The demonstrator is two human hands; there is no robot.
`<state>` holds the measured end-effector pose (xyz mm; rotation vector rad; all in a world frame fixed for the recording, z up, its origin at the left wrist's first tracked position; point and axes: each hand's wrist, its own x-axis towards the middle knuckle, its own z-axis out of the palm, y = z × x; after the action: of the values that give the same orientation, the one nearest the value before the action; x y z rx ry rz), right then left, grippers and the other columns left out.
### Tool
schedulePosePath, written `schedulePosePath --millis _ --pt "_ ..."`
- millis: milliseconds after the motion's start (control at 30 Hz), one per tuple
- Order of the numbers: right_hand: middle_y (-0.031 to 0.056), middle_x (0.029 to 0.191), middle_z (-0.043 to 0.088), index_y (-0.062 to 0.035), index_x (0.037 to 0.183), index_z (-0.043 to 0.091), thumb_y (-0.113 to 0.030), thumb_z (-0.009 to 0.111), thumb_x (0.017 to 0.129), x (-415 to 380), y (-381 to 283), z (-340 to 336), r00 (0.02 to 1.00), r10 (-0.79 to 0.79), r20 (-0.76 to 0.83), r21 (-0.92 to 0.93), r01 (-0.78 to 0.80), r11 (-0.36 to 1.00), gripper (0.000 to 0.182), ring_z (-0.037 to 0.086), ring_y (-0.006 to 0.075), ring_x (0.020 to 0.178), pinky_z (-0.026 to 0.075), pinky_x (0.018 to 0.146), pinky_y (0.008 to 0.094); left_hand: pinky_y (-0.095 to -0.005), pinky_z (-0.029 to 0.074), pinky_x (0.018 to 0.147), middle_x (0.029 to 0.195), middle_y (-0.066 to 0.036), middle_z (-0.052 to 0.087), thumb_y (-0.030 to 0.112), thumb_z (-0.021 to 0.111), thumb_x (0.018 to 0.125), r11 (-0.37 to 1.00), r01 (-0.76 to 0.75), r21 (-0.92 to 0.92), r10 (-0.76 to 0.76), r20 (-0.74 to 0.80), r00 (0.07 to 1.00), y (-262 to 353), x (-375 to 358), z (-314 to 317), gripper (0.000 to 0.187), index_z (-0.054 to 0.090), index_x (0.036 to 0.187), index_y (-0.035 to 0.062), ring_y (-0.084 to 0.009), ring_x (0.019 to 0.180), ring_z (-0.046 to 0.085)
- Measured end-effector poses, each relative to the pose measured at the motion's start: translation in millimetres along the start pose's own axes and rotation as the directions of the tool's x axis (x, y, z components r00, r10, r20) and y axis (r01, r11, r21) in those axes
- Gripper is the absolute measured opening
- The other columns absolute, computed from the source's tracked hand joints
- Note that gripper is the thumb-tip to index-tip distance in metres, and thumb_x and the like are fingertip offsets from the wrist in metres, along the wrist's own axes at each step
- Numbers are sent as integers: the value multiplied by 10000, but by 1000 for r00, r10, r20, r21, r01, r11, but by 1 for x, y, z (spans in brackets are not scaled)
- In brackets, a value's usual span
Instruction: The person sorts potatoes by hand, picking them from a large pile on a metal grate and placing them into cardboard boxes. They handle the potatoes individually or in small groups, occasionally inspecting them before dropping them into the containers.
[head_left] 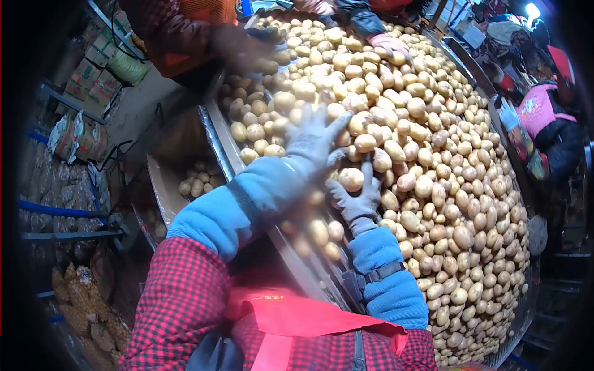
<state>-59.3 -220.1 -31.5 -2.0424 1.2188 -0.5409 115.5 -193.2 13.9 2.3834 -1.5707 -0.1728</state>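
A large heap of potatoes [458, 204] covers the table in front of me. My left hand [312, 139], in a grey glove, lies over the potatoes near the table's left edge, its fingers spread and slightly blurred. Close to its right, my right hand [359, 198], also gloved, has its thumb and fingers apart around a single potato [351, 179], touching it. Below my hands, several blurred potatoes [318, 232] are near the metal rim [297, 263].
A co-worker's blurred arm [232, 46] reaches in at the upper left; another's gloved hand [390, 44] touches the heap at the top. A person in a pink apron [538, 111] is at the right. A carton [170, 185] with potatoes stands left.
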Motion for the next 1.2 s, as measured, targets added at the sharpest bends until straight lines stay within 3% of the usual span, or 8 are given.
schedulePosePath --millis 200,367,467,567,633,833,1067,1200 --pt "300 1422 479 -111 1533 444 -464 837 778 17 28 21 981 -103 -167 4 105 994 921 494 470 1315 426 1109 502 -779 278 1066 1647 -252 211 503 741 841 990 -122 -68 119 -40 992 -20 18 7 820 369 1563 385 -571 1467 222" --pt "260 1380 509 -81 1463 523 -300 850 765 17 23 20 940 -249 -233 36 265 964 801 544 432 1264 466 1068 493 -467 516 972 1257 -223 652 304 718 886 898 -322 -298 239 -284 929 -82 29 -37 464 655 1304 111 -404 1122 643" --pt "252 1369 511 -93 1450 536 -287 841 755 17 25 22 927 -271 -258 -11 278 961 784 533 435 1269 458 1066 514 -434 526 949 1146 -195 710 256 673 917 927 -68 -370 -37 -269 963 -137 93 -37 331 719 1192 78 -359 1074 673" --pt "239 1355 515 -96 1415 558 -285 828 763 16 22 21 928 -267 -260 -27 269 963 731 549 444 1234 472 1034 530 -437 506 1000 1231 -194 687 315 679 923 970 91 -226 -133 -180 975 -179 165 -20 397 686 1256 99 -364 1153 649" --pt "234 1374 517 -53 1421 538 -261 814 782 21 15 16 849 -478 -224 -234 429 872 726 528 437 1262 446 1065 524 -443 501 1004 1258 -194 674 354 683 927 974 215 -72 -201 167 965 -173 200 -24 440 651 1296 118 -361 1175 641" --pt "243 1398 545 30 1419 506 -216 786 823 15 21 18 910 -357 -209 -96 345 934 703 506 414 1309 406 1125 515 -478 499 971 1252 -108 641 297 615 928 954 132 270 -123 -52 991 -215 229 7 335 655 1237 176 -326 1182 601" --pt "237 1412 540 41 1418 503 -242 760 852 19 22 18 852 -499 -159 -262 451 853 683 504 412 1313 404 1127 510 -465 508 961 1222 -107 682 475 644 948 918 -114 379 -3 295 955 -193 226 -37 366 741 1142 180 -317 1154 641" --pt "231 1416 538 52 1419 498 -251 752 855 18 22 17 888 -428 -168 -192 397 898 689 496 410 1324 389 1141 507 -464 509 981 1198 -184 719 277 709 886 930 16 367 -135 300 944 -180 253 -26 424 673 1261 84 -357 1171 666"
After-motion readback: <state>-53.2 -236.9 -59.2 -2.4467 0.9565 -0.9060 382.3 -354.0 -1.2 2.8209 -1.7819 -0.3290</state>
